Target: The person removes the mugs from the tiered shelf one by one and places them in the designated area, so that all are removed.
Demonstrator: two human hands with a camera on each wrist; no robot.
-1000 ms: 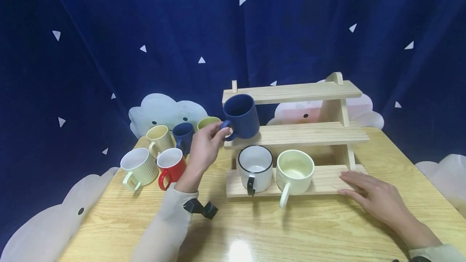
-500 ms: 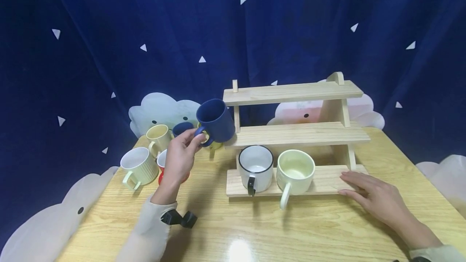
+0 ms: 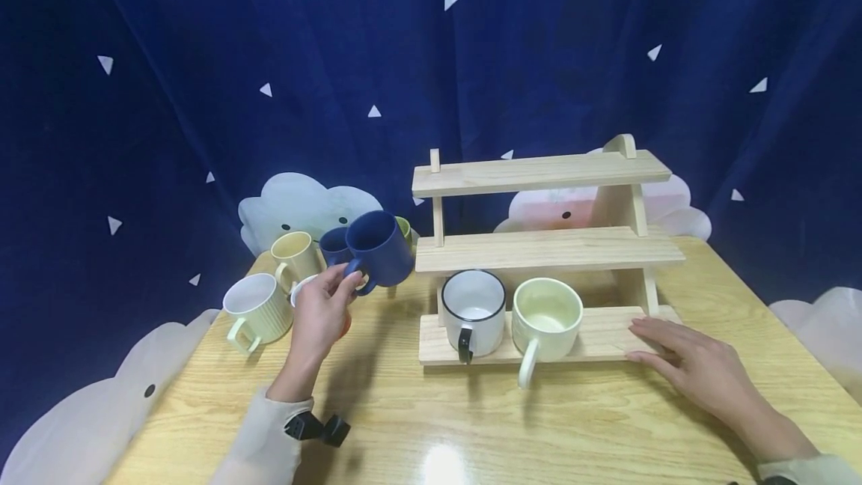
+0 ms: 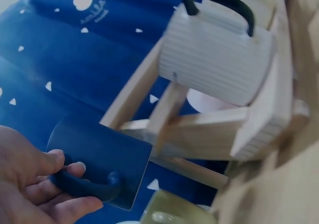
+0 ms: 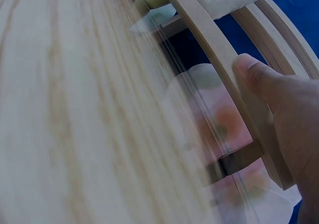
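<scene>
A dark blue mug (image 3: 385,254) hangs in the air left of the wooden rack (image 3: 552,248), tilted slightly. My left hand (image 3: 322,314) pinches its handle between thumb and fingers; the left wrist view shows the blue handle (image 4: 89,186) among the fingers. On the rack's bottom shelf stand a white mug with a black rim (image 3: 474,309) and a pale cream-green mug (image 3: 547,316), handles toward me. At that shelf's right end rests my right hand (image 3: 700,365), fingers fairly straight, with the thumb (image 5: 251,74) against the board's edge.
Behind my left hand stand a ribbed pale mug (image 3: 259,309), a yellow mug (image 3: 295,253), a second blue mug (image 3: 334,244) and a mostly covered red mug (image 3: 345,325). A green mug (image 3: 404,229) is partly hidden. A blue curtain (image 3: 431,58) hangs behind the table (image 3: 471,425).
My left hand has carried the blue mug from in front of the rack's left end leftward and down, toward the group of mugs. The right hand has stayed in place.
</scene>
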